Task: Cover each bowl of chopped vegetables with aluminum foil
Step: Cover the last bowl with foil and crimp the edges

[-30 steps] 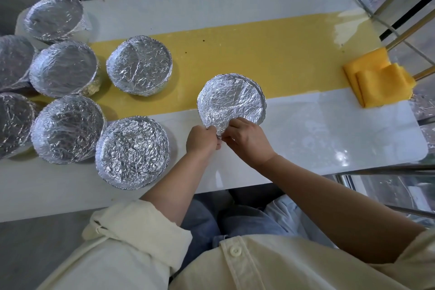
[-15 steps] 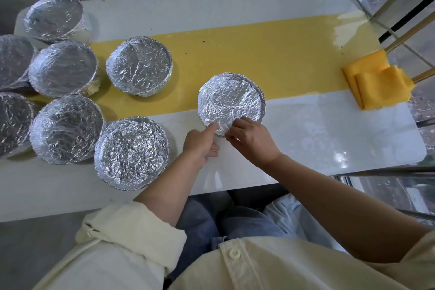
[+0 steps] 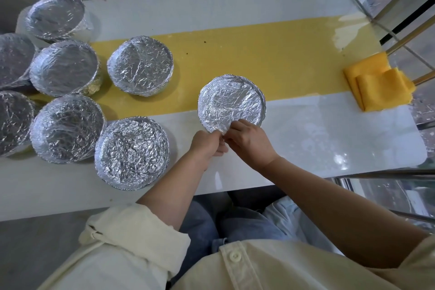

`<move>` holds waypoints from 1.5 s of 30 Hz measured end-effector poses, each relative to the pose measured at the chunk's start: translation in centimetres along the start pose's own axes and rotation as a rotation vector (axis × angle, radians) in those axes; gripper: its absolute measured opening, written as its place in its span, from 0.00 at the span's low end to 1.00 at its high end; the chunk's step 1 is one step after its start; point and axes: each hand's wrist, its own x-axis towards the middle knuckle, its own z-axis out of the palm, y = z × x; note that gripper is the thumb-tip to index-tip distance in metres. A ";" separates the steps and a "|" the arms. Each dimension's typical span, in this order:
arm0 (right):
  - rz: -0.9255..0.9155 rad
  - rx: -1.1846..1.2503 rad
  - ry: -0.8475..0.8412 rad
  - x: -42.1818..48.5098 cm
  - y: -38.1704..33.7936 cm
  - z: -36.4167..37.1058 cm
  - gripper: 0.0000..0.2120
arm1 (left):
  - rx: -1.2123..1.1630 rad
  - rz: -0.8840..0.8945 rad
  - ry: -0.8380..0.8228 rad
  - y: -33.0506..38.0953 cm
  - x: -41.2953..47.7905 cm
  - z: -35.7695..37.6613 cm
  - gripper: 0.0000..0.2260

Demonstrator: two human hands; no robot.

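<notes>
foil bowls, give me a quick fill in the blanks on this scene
1. The left hand and right hand pinch ___ at the near rim of one bowl.
2. That bowl sits to the ___ of the other bowls.
3. The folded cloth is ___.
Missing: foil; right; yellow.

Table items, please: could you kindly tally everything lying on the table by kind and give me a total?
Foil-covered bowls: 8
Folded yellow cloth: 1
Total: 9
</notes>
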 end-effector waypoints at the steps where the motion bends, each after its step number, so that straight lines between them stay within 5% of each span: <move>1: 0.007 -0.002 -0.005 0.0 0.0 0.1 0.13 | 0.002 0.001 0.004 -0.1 0.2 0.1 0.12; 27: -0.110 -0.037 -0.040 0.0 0.5 -0.6 0.08 | -0.135 0.003 0.019 -0.5 -0.3 -0.2 0.12; 32: -0.125 -0.011 -0.068 -0.3 0.8 -1.3 0.02 | -0.051 0.020 0.016 -0.3 -0.2 -0.5 0.11; 38: -0.115 -0.072 -0.010 -0.7 1.4 -1.6 0.06 | 0.003 0.039 0.052 -0.1 0.6 -1.3 0.12; 42: -0.090 -0.051 -0.002 -0.6 0.8 -1.1 0.08 | -0.154 -0.041 0.076 -0.8 0.8 -0.7 0.15; 45: -0.088 -0.033 -0.025 -0.5 0.4 -0.8 0.07 | -0.335 -0.067 0.045 -1.0 0.8 0.1 0.07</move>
